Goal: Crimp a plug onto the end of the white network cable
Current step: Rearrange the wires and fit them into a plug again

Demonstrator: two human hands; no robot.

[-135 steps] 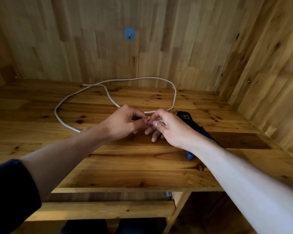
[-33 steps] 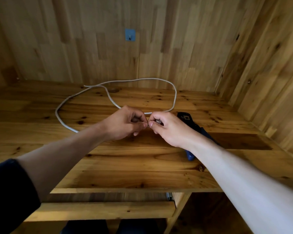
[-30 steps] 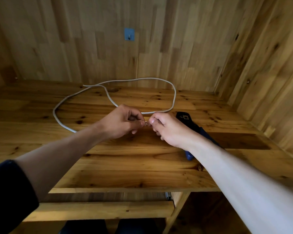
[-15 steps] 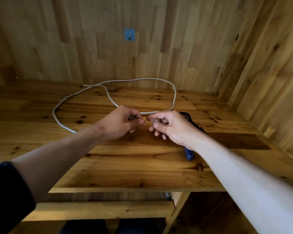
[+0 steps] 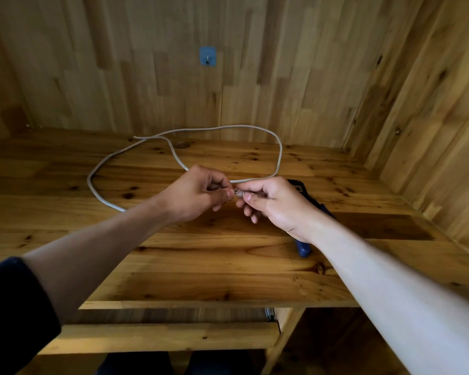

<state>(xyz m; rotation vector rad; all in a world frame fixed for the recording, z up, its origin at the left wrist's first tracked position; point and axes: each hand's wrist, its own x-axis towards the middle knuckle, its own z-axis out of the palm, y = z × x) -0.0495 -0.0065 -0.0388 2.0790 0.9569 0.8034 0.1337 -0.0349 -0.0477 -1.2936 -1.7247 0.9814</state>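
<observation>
Both hands meet above the wooden desk; left hand pinches the white network cable end; right hand pinches a clear plug, long axis horizontal, pointing left at the cable end; crimping tool lies under the right wrist.

Light is warm and fairly dim, seemingly coming from the right: the right forearm is pale and washed out, while the left forearm sits in shade. The wooden desk shows a soft sheen near its front. Wide-angle distortion bows the wall panels at the edges. Corners darken; fine detail between the fingertips is blurred.
</observation>
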